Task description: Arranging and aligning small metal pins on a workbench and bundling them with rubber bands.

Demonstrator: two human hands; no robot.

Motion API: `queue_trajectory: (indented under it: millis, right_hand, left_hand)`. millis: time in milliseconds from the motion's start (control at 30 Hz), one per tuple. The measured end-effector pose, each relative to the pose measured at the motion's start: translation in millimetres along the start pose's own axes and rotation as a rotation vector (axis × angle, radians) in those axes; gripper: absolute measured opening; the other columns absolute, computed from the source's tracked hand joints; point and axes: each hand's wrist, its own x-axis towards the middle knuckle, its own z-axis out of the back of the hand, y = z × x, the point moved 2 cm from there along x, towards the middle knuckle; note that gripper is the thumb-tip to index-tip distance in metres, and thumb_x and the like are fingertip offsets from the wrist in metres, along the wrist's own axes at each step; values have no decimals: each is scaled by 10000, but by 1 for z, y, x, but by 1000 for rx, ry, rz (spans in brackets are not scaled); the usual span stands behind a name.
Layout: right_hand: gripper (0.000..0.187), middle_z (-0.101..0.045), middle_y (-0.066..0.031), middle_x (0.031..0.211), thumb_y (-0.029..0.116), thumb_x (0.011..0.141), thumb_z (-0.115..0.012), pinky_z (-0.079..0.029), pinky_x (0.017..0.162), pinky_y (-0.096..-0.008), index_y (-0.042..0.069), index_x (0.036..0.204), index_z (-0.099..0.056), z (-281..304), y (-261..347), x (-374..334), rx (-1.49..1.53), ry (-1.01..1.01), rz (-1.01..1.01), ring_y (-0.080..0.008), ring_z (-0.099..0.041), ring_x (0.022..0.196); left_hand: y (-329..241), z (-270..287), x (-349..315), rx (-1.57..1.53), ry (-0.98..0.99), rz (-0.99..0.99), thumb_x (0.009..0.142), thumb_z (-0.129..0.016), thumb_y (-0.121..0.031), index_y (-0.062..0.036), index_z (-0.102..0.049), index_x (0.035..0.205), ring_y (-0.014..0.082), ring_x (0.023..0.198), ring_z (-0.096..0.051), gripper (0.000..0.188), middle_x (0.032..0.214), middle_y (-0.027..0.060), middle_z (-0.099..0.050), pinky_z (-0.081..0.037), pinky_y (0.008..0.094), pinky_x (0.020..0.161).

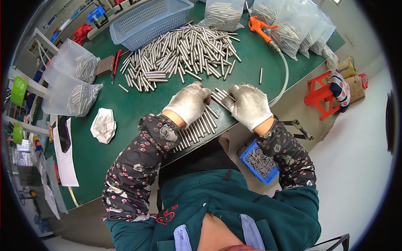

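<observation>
Both my hands wear greyish-white work gloves. My right hand (250,105) is closed on several metal pins (219,97), which stick out from its fingers toward the left in a side-by-side group. Close beside them, my left hand (188,103) has its fingers curled together; whether a pin is between them is hidden. Below the left hand, a row of metal pins (196,130) lies side by side along the green table's (138,109) near edge. A large loose pile of the same pins (180,52) spreads out beyond my hands.
Behind the pile stands a blue perforated basket (153,21). Bagged pins (222,14) and an orange air gun (259,28) with a hose sit at the back right. More bags (79,98) and a white cloth (103,125) lie left. A blue bin (247,155) of pins stands below.
</observation>
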Motion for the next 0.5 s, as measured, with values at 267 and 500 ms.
queue_trajectory:
  millis: [267,500]
  right_hand:
    - [374,-600,-138,874,116,759,-578,-494,718,-430,207,1113,-657,8,-5,17,241,152,360,-324,-617,831]
    - [358,-599,-133,901,122,755,-584,-496,761,-425,168,1104,-647,5,-5,25,175,314,387,-327,-610,891]
  left_hand:
    - [10,4,0,-20,-25,-86,750,-642,-29,-72,-630,915,291,859,-605,171,941,106,-567,-502,351,759]
    - [6,13,-3,98,5,-216,760,-658,-82,-81,-598,883,287,883,-598,137,930,89,-545,-506,370,752]
